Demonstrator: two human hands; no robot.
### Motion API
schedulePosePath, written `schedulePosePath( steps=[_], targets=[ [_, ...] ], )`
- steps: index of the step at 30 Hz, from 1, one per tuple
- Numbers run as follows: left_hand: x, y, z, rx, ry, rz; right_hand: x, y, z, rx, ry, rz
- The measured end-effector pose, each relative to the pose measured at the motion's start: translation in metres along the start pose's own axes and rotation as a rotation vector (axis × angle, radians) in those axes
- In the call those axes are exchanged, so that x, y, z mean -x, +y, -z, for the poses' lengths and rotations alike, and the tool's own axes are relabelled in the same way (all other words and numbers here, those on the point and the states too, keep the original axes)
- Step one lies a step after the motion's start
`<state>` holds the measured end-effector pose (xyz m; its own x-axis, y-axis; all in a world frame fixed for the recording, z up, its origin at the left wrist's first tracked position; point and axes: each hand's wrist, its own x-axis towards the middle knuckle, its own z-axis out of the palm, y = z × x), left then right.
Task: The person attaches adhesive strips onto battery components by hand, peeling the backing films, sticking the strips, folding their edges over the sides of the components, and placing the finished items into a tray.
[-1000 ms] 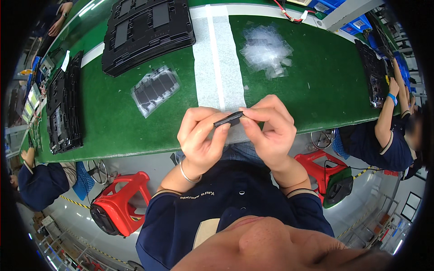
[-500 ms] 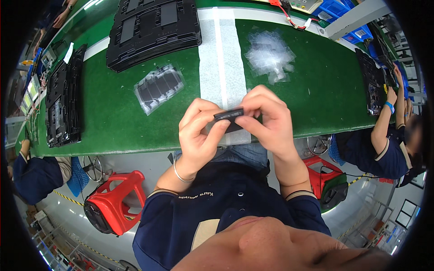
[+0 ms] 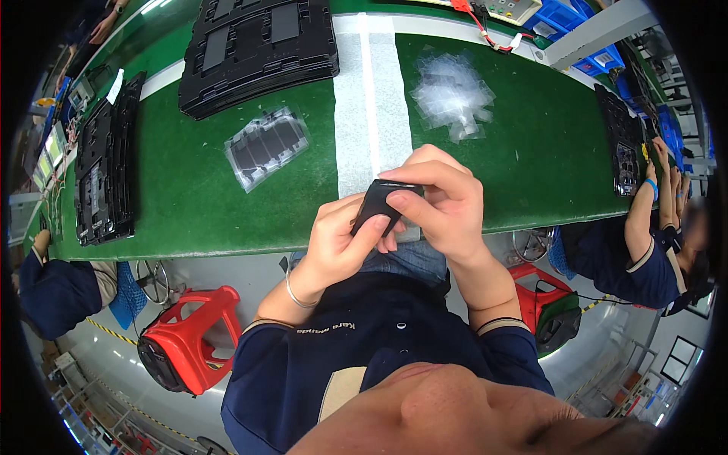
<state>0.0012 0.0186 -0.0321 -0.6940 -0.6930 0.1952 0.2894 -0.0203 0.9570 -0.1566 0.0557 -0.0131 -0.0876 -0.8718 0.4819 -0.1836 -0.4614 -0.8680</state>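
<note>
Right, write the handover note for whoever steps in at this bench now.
Left hand and right hand both grip one small flat black plastic part above the near edge of the green belt.
Clear bag of black parts lies left of the white stripe; pile of empty clear bags right of it.
Stacked black trays sit far left.
Done: part in hand. Left: not bagged yet.
</note>
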Motion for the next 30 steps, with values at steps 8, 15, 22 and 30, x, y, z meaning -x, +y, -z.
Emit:
schedulePosePath(
  steps=[8,15,22,30],
  targets=[
    [0.000,0.005,0.003,-0.050,-0.027,0.048,-0.002,-0.009,0.003,0.113,-0.014,-0.008],
    [0.002,0.002,0.001,0.157,-0.030,0.130,0.008,0.009,-0.005,-0.080,0.147,-0.013],
    [0.001,0.003,-0.004,0.179,0.033,0.109,-0.004,0.004,-0.011,-0.319,0.360,0.031],
    [0.001,0.006,0.001,-0.066,0.009,0.141,-0.012,0.000,0.014,-0.340,-0.099,-0.376]
  ],
)
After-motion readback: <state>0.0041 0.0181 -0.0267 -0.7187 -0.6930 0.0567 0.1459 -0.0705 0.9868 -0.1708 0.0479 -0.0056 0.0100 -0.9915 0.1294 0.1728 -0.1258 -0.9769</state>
